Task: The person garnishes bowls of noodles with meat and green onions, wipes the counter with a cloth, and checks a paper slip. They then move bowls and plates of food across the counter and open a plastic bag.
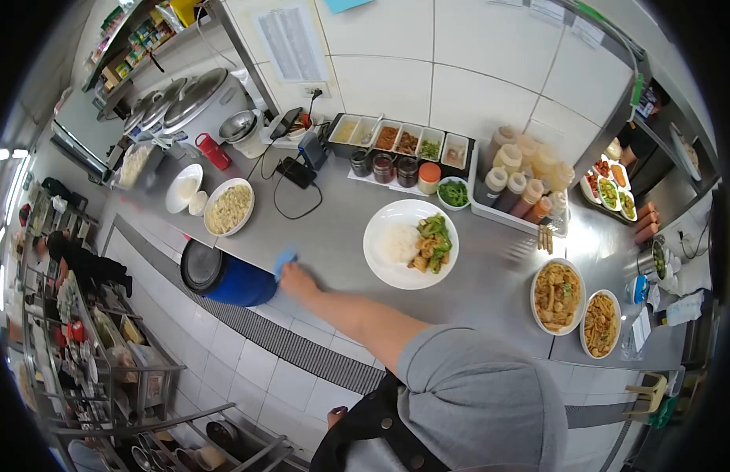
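- Right hand (299, 282): fingers closed on blue cloth (285, 260), arm stretched out to the left; both a bit blurred.
- Cloth is at the near edge of the counter (333, 224), left of the plate. Can't tell if it touches the steel.
- Left hand (337, 414): low and near, beside the apron (365, 440), mostly hidden. Can't tell if it's gripping anything.
- Drum (251, 285): blue, black lid, on the floor just left of the right hand, by the counter edge.
- Plate (387, 272): right of the cloth, rice on its left half, greens and pale chunks on its right.
- Pasta bowl (243, 225): left and farther in than the cloth, full of pale food.
- Black box (295, 172): far of the cloth, cable looping beside it.
- Far of the plate: four jars (384, 168) in a row, toppings in tubs (387, 138) behind them, small bowl of chopped greens at the right end.
- Crate (513, 223): right of those, packed with squeeze bottles (530, 197).
- Two noodle bowls (539, 319): near right, side by side.
- Co-worker (85, 259): dark clothes, well apart, far left.
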The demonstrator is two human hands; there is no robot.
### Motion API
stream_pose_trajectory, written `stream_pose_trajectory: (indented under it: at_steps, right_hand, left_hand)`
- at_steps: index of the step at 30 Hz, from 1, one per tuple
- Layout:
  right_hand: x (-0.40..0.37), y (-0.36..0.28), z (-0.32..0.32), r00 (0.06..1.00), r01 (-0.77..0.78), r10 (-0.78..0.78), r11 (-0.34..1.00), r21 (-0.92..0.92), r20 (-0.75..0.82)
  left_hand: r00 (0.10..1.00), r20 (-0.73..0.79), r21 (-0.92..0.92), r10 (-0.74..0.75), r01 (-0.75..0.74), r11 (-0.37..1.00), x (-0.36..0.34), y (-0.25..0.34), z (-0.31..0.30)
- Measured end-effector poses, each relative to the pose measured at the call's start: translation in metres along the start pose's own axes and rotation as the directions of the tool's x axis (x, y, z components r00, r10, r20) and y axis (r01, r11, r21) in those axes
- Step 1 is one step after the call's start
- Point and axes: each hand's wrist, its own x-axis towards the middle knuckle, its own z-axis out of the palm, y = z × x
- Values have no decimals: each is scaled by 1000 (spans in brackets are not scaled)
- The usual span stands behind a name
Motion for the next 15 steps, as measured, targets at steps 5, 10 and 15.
stream_pose_trajectory:
  at_steps: [5,10,15]
  right_hand:
    - [53,-49,-37,902,36,-228,885,464,367]
    - [119,10,-45,967,-101,180,920,378,-179]
    - [80,23,-5,975,-206,197,974,89,106]
  left_hand:
    - [990,-79,-476,-115,64,877,8,44,-59]
    - [936,-171,-699,-306,103,707,8,110,-80]
    - [968,-72,-423,-242,190,886,59,155,-62]
